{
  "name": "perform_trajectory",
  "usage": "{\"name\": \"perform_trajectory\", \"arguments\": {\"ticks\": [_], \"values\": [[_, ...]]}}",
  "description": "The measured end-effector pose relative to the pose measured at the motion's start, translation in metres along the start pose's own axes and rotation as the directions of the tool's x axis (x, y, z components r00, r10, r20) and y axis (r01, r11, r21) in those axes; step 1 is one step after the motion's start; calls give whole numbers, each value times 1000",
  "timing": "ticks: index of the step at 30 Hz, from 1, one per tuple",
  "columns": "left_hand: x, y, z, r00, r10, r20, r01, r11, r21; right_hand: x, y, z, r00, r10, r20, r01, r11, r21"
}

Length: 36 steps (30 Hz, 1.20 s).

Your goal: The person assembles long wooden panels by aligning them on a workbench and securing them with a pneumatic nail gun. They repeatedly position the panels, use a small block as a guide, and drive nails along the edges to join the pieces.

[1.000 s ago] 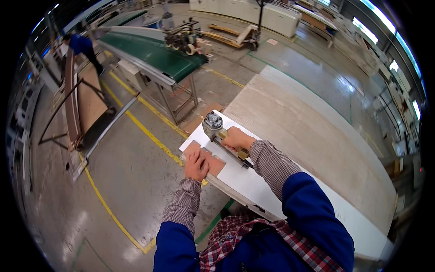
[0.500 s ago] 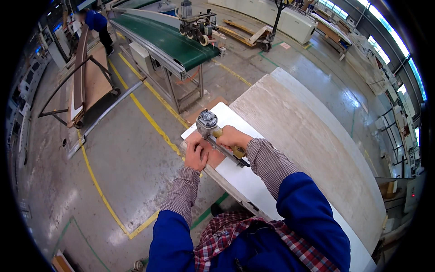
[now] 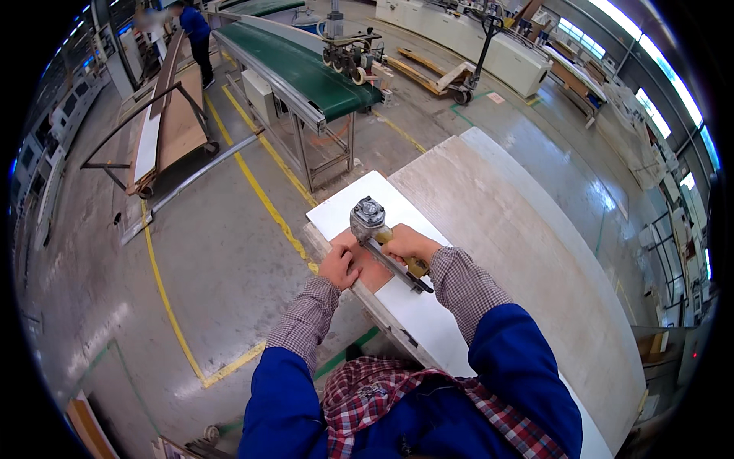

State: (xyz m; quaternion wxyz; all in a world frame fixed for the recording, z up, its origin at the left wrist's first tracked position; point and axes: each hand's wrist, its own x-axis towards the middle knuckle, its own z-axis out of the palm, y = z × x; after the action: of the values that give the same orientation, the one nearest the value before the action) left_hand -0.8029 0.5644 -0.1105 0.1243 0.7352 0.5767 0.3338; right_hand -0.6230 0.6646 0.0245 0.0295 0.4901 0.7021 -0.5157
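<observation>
My right hand [image 3: 410,243] is wrapped around the yellowish grip of a nail gun [image 3: 369,218] with a grey metal head. Its long dark magazine slants back toward my right wrist. The tool stands over a reddish-brown flat piece [image 3: 372,273], which lies across a long white board [image 3: 353,201]. At the near left edge, my left hand [image 3: 340,266] is closed over this piece, thumb on top and fingers bent. The gun's head and my hands cover part of the piece, and the nose's contact with it is hidden.
A wide pale panel [image 3: 520,252] extends to the right under the white board. Beyond stands a green conveyor [image 3: 290,65], with a pallet jack [image 3: 459,80] to its right. At far left, a cart [image 3: 176,126] carries long boards near a person in blue [image 3: 195,30].
The view has shifted a little, so the surroundings sit lower and farther right. My left fingers are drawn in more tightly. The nail gun stays in my right hand over the reddish-brown piece.
</observation>
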Motion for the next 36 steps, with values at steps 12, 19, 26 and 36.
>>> {"name": "perform_trajectory", "arguments": {"ticks": [12, 19, 26, 36], "values": [[6, -10, 7, 998, -18, -68, 16, 1000, -19, 3, 7, -1, 996, 42, 78, -51, 992, 117], [40, -18, 20, 994, -13, -107, -9, 979, -204, -8, 2, 6, 995, 94, 34, -97, 992, 77], [18, 17, 40, 999, 39, 8, -34, 941, -337, -53, 57, 7, 997, 58, 43, -61, 995, 74], [-20, 85, 76, 994, 84, 71, -68, 978, -196, -136, 100, 12, 997, 77, -1, -77, 997, -27]]}}
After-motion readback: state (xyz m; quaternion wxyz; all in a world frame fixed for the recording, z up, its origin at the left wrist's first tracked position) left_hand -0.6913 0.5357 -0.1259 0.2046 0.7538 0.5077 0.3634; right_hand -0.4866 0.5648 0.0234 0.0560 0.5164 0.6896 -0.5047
